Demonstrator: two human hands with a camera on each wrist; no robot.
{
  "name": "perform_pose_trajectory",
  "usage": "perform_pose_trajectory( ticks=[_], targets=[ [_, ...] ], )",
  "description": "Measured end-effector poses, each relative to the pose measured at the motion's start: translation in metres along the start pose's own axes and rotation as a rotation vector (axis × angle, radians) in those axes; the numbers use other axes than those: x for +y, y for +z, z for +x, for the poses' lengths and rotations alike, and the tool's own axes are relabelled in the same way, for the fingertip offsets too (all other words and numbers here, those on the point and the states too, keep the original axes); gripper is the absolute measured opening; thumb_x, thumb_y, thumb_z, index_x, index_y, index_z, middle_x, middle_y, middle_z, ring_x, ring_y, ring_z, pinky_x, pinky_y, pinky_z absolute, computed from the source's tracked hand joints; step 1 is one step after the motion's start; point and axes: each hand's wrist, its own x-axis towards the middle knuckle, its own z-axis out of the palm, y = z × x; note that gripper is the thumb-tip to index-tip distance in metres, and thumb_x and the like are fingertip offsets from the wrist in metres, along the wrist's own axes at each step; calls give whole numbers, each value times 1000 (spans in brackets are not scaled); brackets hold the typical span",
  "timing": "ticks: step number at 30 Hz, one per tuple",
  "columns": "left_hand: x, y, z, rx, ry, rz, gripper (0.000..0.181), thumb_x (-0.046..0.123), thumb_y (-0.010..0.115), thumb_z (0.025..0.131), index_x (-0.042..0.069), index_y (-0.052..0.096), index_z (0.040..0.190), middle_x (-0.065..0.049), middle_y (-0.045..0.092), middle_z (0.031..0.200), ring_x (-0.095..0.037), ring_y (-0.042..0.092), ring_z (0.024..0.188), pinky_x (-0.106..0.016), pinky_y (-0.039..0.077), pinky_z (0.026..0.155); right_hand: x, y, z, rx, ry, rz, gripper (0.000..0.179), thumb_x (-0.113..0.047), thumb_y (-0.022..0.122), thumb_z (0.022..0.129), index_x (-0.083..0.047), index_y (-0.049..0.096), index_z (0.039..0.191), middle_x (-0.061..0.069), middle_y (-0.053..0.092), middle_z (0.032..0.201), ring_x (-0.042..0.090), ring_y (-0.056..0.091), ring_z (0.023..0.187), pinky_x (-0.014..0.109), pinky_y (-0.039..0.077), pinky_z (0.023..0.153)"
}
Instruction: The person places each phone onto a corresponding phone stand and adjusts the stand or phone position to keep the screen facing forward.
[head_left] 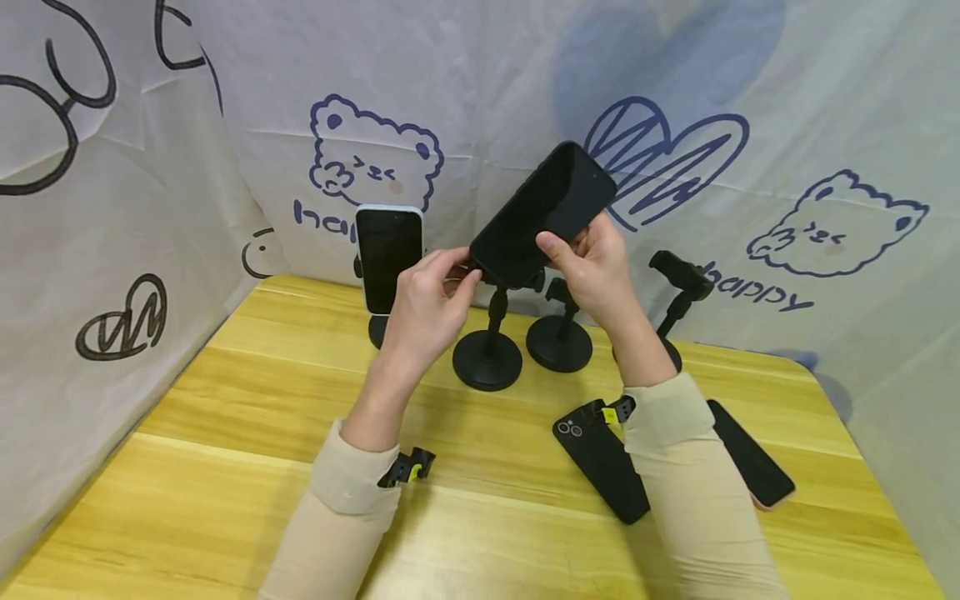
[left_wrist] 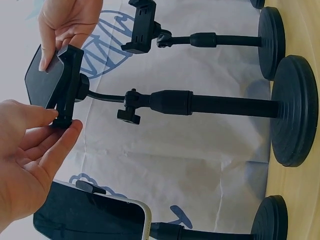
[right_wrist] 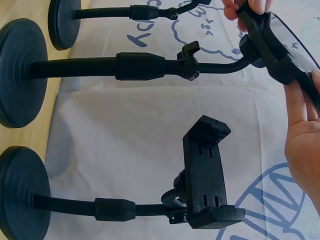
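A black phone (head_left: 547,212) is tilted, screen facing me, at the top of a black phone stand (head_left: 487,362). My right hand (head_left: 600,267) grips its right side, thumb on the screen and fingers behind. At the lower left end, my left hand (head_left: 431,304) pinches one end of the stand's clamp (left_wrist: 72,75) between thumb and fingers. The right wrist view shows the clamp (right_wrist: 272,47) lying along the phone's back, on a bent neck above the pole. The phone's edge overlaps the clamp's far end in the left wrist view.
A white-edged phone (head_left: 392,262) stands in another holder at left. Right of the middle stand are a second stand (head_left: 558,343) and a third with a bare clamp (head_left: 681,275). A black phone (head_left: 600,467) lies face down, a pink-edged phone (head_left: 753,458) face up, on the wooden table (head_left: 225,467).
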Motion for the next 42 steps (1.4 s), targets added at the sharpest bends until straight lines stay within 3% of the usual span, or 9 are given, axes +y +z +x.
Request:
perform_pose_trajectory(
  ticks=[8,17,25,34,38,42],
  targets=[
    [0,-2,0,-1,22,11,28,2,71,98,-9,69,123,-22,71,113,-28,74,95,-37,63,85,-4,-5,0,-41,31,35,29,9,60,100,-5,50,123,-4,72,99,9,73,94,29,62,82],
    [-2,-5,0,8,17,6,26,3,71,98,-7,70,122,-20,71,113,-26,73,96,-36,62,88,-10,-9,5,-87,60,-47,33,7,62,100,0,49,129,-6,73,103,9,75,93,28,63,79],
    [-2,-5,2,18,-15,-17,25,2,73,97,-5,71,121,-18,72,111,-26,72,97,-36,61,88,-15,-13,14,-134,143,-186,41,0,66,100,1,46,136,22,70,117,13,74,95,30,63,81],
    [-2,-6,1,17,-33,-43,27,6,76,94,-3,73,120,-15,74,113,-24,71,96,-36,61,86,-23,-16,18,-203,207,-222,46,-2,67,101,-4,43,141,22,67,119,29,73,105,34,63,82],
    [-2,-6,1,16,-38,-56,28,8,76,94,-2,74,120,-14,75,113,-24,72,96,-36,61,85,-27,-17,20,-242,234,-290,42,-5,67,101,-3,46,137,19,67,113,25,74,99,34,63,82],
    [-3,-6,0,22,-51,-72,28,8,77,94,-2,75,119,-13,76,112,-22,73,96,-36,61,85,-31,-16,22,-311,236,-419,40,-12,68,101,-6,47,135,13,66,96,17,62,67,28,61,74]
  ],
)
